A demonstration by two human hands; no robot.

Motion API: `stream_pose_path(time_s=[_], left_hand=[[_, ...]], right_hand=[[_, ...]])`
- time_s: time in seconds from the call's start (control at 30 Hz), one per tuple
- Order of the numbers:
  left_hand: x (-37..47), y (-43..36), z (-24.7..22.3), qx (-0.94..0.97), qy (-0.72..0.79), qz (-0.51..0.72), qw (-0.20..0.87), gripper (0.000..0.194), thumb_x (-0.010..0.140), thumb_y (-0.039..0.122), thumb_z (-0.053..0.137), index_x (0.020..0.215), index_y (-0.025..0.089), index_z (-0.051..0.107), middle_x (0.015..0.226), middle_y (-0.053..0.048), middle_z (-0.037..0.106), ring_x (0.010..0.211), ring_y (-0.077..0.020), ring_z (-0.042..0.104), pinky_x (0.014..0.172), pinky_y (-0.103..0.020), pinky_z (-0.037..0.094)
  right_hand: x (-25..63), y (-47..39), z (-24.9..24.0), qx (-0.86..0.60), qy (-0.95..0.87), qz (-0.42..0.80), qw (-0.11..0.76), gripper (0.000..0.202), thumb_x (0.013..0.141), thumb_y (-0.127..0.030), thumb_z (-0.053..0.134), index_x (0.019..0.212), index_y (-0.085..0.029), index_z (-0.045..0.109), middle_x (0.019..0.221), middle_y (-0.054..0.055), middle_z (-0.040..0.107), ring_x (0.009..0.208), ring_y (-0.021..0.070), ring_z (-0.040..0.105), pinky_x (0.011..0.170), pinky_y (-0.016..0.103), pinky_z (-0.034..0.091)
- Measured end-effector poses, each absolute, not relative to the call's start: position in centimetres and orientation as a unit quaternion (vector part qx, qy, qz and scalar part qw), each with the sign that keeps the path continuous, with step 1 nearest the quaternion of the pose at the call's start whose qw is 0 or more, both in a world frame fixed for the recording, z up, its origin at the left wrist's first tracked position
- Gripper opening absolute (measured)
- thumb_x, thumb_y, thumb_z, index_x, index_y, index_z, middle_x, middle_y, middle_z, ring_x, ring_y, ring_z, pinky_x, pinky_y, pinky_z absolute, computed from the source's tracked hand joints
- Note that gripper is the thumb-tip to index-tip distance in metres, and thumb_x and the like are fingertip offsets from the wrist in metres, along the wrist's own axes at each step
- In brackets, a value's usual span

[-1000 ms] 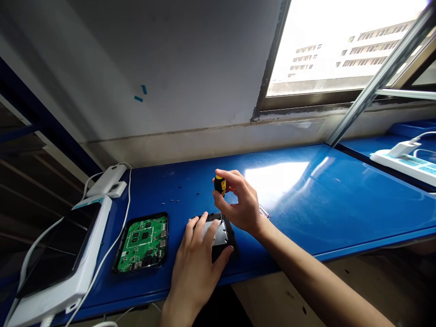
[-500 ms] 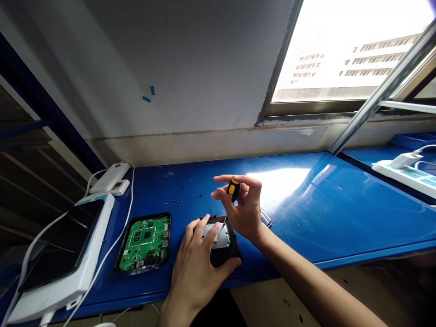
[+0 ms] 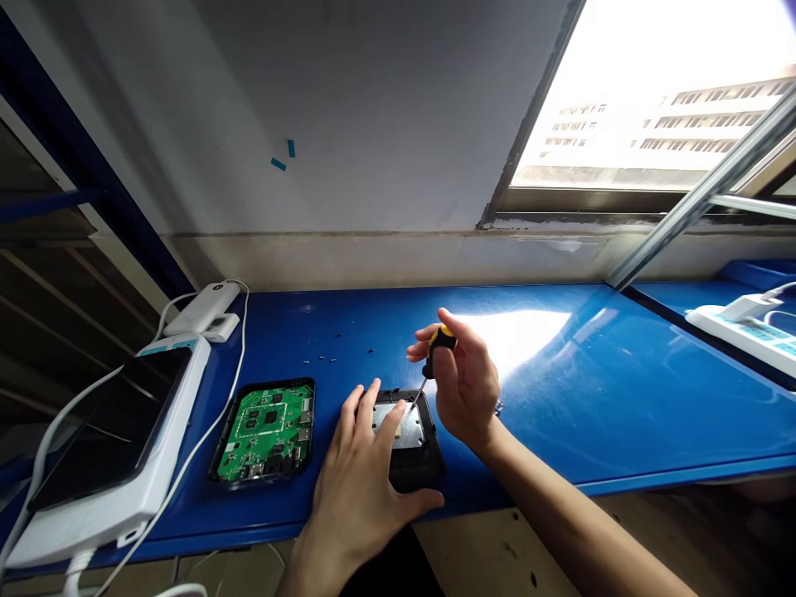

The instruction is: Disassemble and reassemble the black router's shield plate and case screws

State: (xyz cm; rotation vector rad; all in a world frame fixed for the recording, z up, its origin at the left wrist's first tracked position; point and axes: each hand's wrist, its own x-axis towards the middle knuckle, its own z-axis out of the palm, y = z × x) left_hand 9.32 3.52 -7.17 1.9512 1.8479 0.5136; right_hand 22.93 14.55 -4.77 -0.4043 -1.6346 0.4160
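A small screwdriver (image 3: 441,338) with a black and yellow handle is between the thumb and fingers of my right hand (image 3: 466,381). Its thin shaft slants down to the upper right part of a silver metal plate (image 3: 407,429) inside a black plastic casing (image 3: 418,474). My left hand (image 3: 361,473) grips this casing, fingers across its left side and top, thumb along the near edge. The fingers hide the casing's left part. To the left, a green circuit board (image 3: 269,423) lies in a second black shell. Several tiny screws (image 3: 322,358) are scattered behind it.
On the left, a black-screened phone (image 3: 118,423) rests on a white power strip (image 3: 165,473), with a white cable (image 3: 233,385) running alongside. A clear object, mostly hidden, lies behind my right wrist. Another power strip (image 3: 746,323) is at the far right, beyond a metal post (image 3: 690,199).
My right hand has turned about the screwdriver, whose handle now tilts to the right. The tip stays near the same part of the plate. The whole view has shifted slightly.
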Motion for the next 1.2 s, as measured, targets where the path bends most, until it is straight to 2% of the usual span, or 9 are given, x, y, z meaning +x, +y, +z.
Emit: stream_pose_path(time_s=[0.2, 0.3, 0.43, 0.53, 0.63, 0.73, 0.87, 1.0, 1.2], left_hand=[[9.37, 3.45, -7.20, 0.701, 0.662, 0.186, 0.187, 0.082, 0.072, 0.052, 0.082, 0.145, 0.034, 0.052, 0.167, -0.005, 0.033, 0.157, -0.0344, 0.018, 0.120, -0.057, 0.034], [9.46, 3.47, -7.32, 0.700, 0.668, 0.184, 0.175, 0.078, 0.073, 0.052, 0.081, 0.144, 0.034, 0.053, 0.166, -0.004, 0.035, 0.156, -0.0352, 0.019, 0.121, -0.059, 0.032], [9.46, 3.51, -7.49, 0.702, 0.667, 0.188, 0.164, 0.077, 0.074, 0.054, 0.080, 0.144, 0.034, 0.053, 0.167, -0.005, 0.035, 0.156, -0.0363, 0.020, 0.120, -0.059, 0.032], [9.43, 3.55, -7.54, 0.704, 0.665, 0.191, 0.161, 0.078, 0.075, 0.054, 0.079, 0.145, 0.034, 0.053, 0.166, -0.006, 0.036, 0.156, -0.0364, 0.020, 0.120, -0.060, 0.034], [9.45, 3.57, -7.54, 0.704, 0.665, 0.195, 0.157, 0.078, 0.074, 0.054, 0.080, 0.145, 0.035, 0.053, 0.165, -0.006, 0.037, 0.156, -0.0366, 0.021, 0.119, -0.060, 0.034], [9.50, 3.54, -7.46, 0.702, 0.667, 0.193, 0.158, 0.078, 0.074, 0.053, 0.081, 0.144, 0.034, 0.054, 0.165, -0.006, 0.038, 0.155, -0.0368, 0.022, 0.120, -0.060, 0.034], [9.53, 3.50, -7.29, 0.700, 0.669, 0.191, 0.159, 0.076, 0.074, 0.051, 0.080, 0.144, 0.034, 0.054, 0.165, -0.006, 0.038, 0.155, -0.0375, 0.022, 0.119, -0.060, 0.035], [9.51, 3.49, -7.28, 0.702, 0.666, 0.193, 0.159, 0.076, 0.075, 0.052, 0.080, 0.144, 0.034, 0.054, 0.164, -0.006, 0.039, 0.154, -0.0380, 0.024, 0.119, -0.061, 0.035], [9.50, 3.47, -7.25, 0.701, 0.666, 0.198, 0.161, 0.076, 0.074, 0.052, 0.082, 0.142, 0.032, 0.055, 0.164, -0.006, 0.039, 0.155, -0.0378, 0.023, 0.121, -0.061, 0.032]], right_hand=[[22.82, 15.05, -4.92, -0.200, -0.714, 0.137, 0.656, 0.038, 0.094, -0.016, 0.066, 0.127, -0.032, 0.059, 0.099, 0.002, 0.054, 0.076, 0.0138, 0.061, 0.064, 0.033, 0.060], [22.88, 14.91, -4.90, -0.176, -0.702, 0.179, 0.667, 0.026, 0.102, -0.027, 0.051, 0.126, -0.030, 0.060, 0.108, 0.004, 0.052, 0.080, 0.0151, 0.065, 0.065, 0.036, 0.062], [22.76, 14.53, -4.84, -0.185, -0.694, 0.215, 0.661, 0.037, 0.106, -0.022, 0.035, 0.135, -0.030, 0.057, 0.119, 0.008, 0.061, 0.094, 0.0187, 0.072, 0.073, 0.040, 0.066], [22.66, 14.47, -4.71, -0.205, -0.707, 0.178, 0.654, 0.037, 0.103, -0.018, 0.047, 0.136, -0.031, 0.057, 0.110, 0.005, 0.063, 0.089, 0.0171, 0.070, 0.071, 0.037, 0.065], [22.66, 14.55, -4.47, -0.232, -0.709, 0.106, 0.658, 0.036, 0.093, -0.017, 0.067, 0.126, -0.031, 0.060, 0.101, 0.003, 0.055, 0.083, 0.0156, 0.063, 0.067, 0.034, 0.061], [22.73, 14.64, -4.32, -0.246, -0.707, 0.071, 0.659, 0.037, 0.088, -0.020, 0.075, 0.119, -0.030, 0.060, 0.099, 0.002, 0.051, 0.083, 0.0159, 0.060, 0.067, 0.034, 0.060], [22.76, 14.61, -4.50, -0.201, -0.708, 0.153, 0.660, 0.026, 0.098, -0.023, 0.059, 0.123, -0.028, 0.056, 0.114, 0.006, 0.059, 0.090, 0.0178, 0.070, 0.070, 0.037, 0.064], [22.71, 14.40, -4.67, -0.186, -0.693, 0.183, 0.672, 0.031, 0.104, -0.018, 0.040, 0.129, -0.027, 0.056, 0.114, 0.007, 0.069, 0.093, 0.0185, 0.074, 0.075, 0.041, 0.066], [22.90, 14.83, -4.96, -0.246, -0.699, 0.110, 0.662, 0.033, 0.093, -0.019, 0.066, 0.123, -0.030, 0.060, 0.103, 0.004, 0.060, 0.082, 0.0161, 0.067, 0.067, 0.036, 0.063]])
